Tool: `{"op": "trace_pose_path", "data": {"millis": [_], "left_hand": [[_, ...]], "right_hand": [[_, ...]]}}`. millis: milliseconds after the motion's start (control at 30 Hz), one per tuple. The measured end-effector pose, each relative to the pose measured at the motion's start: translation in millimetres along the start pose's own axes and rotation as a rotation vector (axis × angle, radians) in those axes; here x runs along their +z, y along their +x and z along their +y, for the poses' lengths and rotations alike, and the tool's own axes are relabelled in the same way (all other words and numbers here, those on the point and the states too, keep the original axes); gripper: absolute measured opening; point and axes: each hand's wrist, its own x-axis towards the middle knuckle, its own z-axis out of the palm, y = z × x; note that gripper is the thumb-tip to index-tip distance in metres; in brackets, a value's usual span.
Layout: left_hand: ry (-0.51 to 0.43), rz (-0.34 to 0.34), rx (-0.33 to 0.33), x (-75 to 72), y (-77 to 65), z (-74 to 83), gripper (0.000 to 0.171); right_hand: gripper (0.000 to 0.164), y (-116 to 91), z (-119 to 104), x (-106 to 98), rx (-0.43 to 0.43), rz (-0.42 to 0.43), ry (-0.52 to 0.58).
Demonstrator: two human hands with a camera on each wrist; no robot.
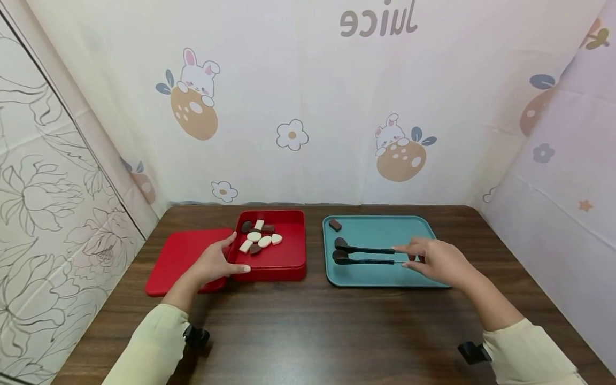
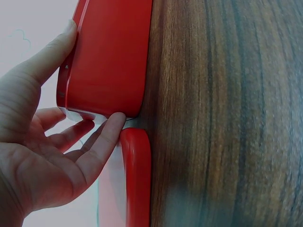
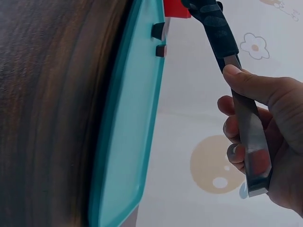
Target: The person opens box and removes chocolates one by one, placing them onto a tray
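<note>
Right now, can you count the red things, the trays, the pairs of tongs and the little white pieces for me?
Red things: 2, the red box and the red lid
Trays: 1, the blue-green tray
Pairs of tongs: 1, the black tongs
Little white pieces: 5, all in the box
Total: 9

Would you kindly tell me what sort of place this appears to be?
Probably an indoor tabletop workspace: a brown wood-grain table backed by a pale rabbit-printed hanging, bearing a rectangular teal tray and open-topped red box.
</note>
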Motion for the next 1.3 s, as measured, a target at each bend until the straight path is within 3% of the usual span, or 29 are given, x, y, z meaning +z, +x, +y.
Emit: {"op": "trace_pose_path", "data": {"millis": [800, 1300], "left_hand": [[-0.001, -0.003, -0.003, -2.0, -0.8, -0.3, 0.114], [0.002, -0.006, 0.025, -0.3, 0.8, -3.0, 0.114]], "right_hand": [[0.038, -9, 1, 9, 0.077, -0.135, 0.034], [0.038, -1, 2, -1, 0.022, -0.229, 0.135]]}}
